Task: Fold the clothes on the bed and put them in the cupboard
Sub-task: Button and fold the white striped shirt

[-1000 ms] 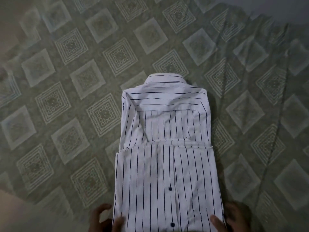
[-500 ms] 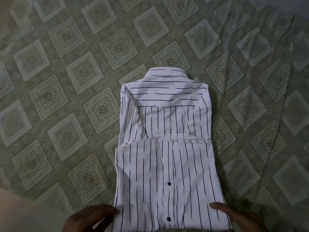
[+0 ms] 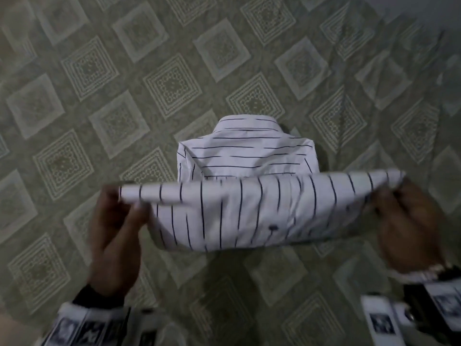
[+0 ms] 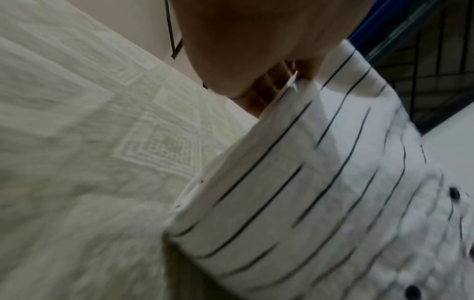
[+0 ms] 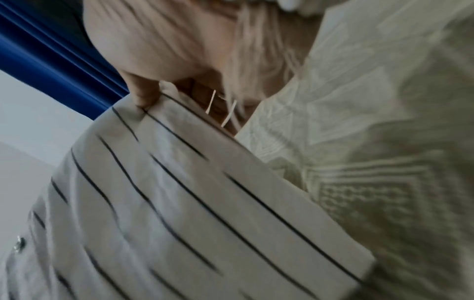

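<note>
White striped shirt (image 3: 249,208), lower centre, pinched at both corners by left hand (image 3: 117,221) and right hand (image 3: 409,221) (blurred); green bedsheet (image 3: 124,96) beneath.

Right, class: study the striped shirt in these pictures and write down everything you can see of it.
The striped shirt is white, thin woven cloth by its look, with fine dark stripes and small dark buttons. It lies back up on the patterned bedspread, collar away from the person, sides already folded in. Its near end is lifted and stretched taut: the left hand pinches one corner, the right hand the other. The raised part is blurred.
</note>
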